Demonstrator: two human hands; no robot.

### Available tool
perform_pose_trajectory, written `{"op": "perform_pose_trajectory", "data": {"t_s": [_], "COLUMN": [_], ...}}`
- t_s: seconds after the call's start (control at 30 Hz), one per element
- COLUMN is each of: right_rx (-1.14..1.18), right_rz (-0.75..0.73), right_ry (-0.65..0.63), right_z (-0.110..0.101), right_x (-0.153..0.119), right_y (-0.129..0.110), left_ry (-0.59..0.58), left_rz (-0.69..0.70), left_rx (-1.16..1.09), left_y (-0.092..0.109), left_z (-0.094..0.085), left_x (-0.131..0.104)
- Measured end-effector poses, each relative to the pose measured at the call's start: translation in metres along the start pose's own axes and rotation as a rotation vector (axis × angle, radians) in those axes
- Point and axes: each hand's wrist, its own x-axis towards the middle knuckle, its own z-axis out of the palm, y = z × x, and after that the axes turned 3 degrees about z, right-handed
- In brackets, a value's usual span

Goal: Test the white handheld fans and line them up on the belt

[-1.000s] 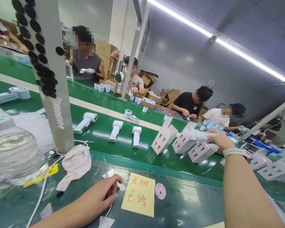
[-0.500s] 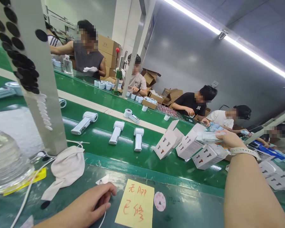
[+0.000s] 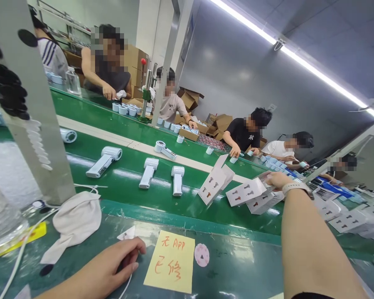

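My right hand (image 3: 278,180), with a pale watch strap (image 3: 296,187) on its wrist, reaches out over the belt. Its fingers close on the upper end of a white printed box (image 3: 245,192), which leans to the left. Partly behind that box and under my hand is a second white box (image 3: 262,203); a taller one (image 3: 210,187) with a raised flap is at the left. My left hand (image 3: 123,259) rests on the bench, fingers loosely curled, thumb apart, nothing visible inside. A thin white cable emerges below it. Beside it lies a yellow handwritten note (image 3: 171,261).
Several light-blue handheld devices (image 3: 148,173) lie on the green belt (image 3: 124,199). At left are a metal post (image 3: 46,137), a white cloth (image 3: 77,218) and a clear jar (image 3: 3,216). Co-workers sit across the belt. More white boxes (image 3: 345,220) stand at right.
The light-blue bagged item in my right hand is now out of sight. That hand has lowered onto the box, which tilts further left. My left hand keeps its pose as the view shifts.
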Motion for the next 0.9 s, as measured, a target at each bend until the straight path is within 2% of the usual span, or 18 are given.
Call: {"op": "perform_pose_trajectory", "data": {"t_s": [0.13, 0.23, 0.4, 0.47, 0.53, 0.6, 0.63, 0.73, 0.83, 0.9], "right_rx": [-0.028, -0.033, -0.041, -0.027, 0.007, 0.053, 0.073, 0.069, -0.003, -0.055], "right_rz": [0.176, 0.219, 0.159, 0.120, 0.061, -0.036, -0.096, -0.224, -0.142, -0.053], "right_ry": [-0.136, -0.127, -0.001, 0.108, 0.210, 0.218, 0.152, -0.195, -0.361, -0.407], "right_z": [0.023, 0.029, 0.011, 0.005, 0.012, 0.036, 0.055, 0.126, 0.190, 0.219], "right_x": [-0.007, -0.013, -0.030, -0.050, -0.083, -0.127, -0.150, -0.211, -0.245, -0.255], "right_y": [-0.008, -0.012, -0.034, -0.054, -0.081, -0.114, -0.131, -0.181, -0.219, -0.240], "left_ry": [-0.064, -0.121, -0.138, -0.126, -0.099, -0.064, -0.039, 0.044, 0.120, 0.152], "left_rz": [-0.005, -0.002, -0.003, -0.014, -0.035, -0.056, -0.060, -0.039, -0.020, -0.060], "left_rx": [0.005, 0.006, 0.033, 0.025, -0.015, -0.101, -0.153, -0.300, -0.471, -0.649], "left_y": [-0.003, -0.007, 0.000, 0.007, 0.013, 0.016, 0.017, 0.011, -0.004, -0.015], "left_z": [-0.003, -0.005, -0.005, -0.003, -0.002, -0.001, -0.001, -0.004, -0.007, -0.009], "left_x": [0.004, 0.007, 0.001, -0.002, -0.005, -0.006, -0.006, -0.005, 0.002, 0.009]}}
